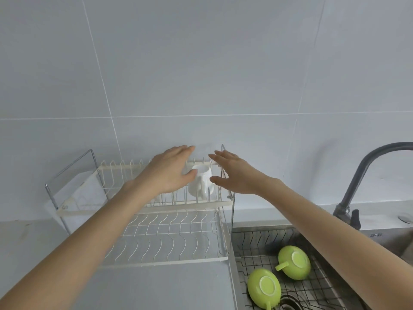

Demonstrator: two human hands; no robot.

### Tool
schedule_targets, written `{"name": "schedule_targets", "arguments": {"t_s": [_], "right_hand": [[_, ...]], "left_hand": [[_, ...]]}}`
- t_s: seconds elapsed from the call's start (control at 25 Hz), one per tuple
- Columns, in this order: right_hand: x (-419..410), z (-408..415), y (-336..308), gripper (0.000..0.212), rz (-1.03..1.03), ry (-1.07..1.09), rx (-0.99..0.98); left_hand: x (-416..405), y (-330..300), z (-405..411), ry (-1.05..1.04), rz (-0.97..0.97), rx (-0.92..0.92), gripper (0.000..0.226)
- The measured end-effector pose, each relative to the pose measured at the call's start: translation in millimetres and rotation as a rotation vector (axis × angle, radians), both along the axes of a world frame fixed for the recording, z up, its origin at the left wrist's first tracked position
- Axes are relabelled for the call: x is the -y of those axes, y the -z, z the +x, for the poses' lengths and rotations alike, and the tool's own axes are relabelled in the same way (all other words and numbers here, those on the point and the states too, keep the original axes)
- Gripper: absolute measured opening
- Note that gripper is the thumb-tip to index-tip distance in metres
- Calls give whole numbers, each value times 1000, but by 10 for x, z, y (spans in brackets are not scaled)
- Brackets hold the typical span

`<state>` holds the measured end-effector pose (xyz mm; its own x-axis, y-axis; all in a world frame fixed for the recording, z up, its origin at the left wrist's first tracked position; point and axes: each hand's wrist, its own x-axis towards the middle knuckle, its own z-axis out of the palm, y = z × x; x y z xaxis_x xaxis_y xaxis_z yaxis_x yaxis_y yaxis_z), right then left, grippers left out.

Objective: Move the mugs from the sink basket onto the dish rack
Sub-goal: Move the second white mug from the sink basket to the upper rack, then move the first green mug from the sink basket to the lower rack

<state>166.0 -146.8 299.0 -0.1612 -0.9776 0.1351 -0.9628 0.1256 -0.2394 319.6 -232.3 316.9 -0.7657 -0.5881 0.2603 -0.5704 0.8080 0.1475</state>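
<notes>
On the bench at the left stands the two-tier dish rack (143, 220). The left hand (168, 170) hovers over its upper tier, fingers (186, 149) spread and gripping nothing, the thumb beside a white mug (201, 182) lying tilted among the prongs. Right of the mug, the right hand (232, 173) is likewise spread and empty. At the near right, two green mugs (293, 261) lie upside down in the sink basket (250, 238), below the faucet (357, 182). The white mug looks placed and just released; next, a hand must reach down into the basket and grasp a green mug.
</notes>
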Motion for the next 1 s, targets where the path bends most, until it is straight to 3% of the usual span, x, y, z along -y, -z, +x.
{"name": "schedule_targets", "arguments": {"t_s": [0.48,1.0], "right_hand": [[-1212,-1065,209,64,76,163,-46],[-1763,-2149,1052,64,243,175,97]], "left_hand": [[-1001,252,-1121,136,53,60,63],[-1470,1181,-2202,112,234,235,65]]}}
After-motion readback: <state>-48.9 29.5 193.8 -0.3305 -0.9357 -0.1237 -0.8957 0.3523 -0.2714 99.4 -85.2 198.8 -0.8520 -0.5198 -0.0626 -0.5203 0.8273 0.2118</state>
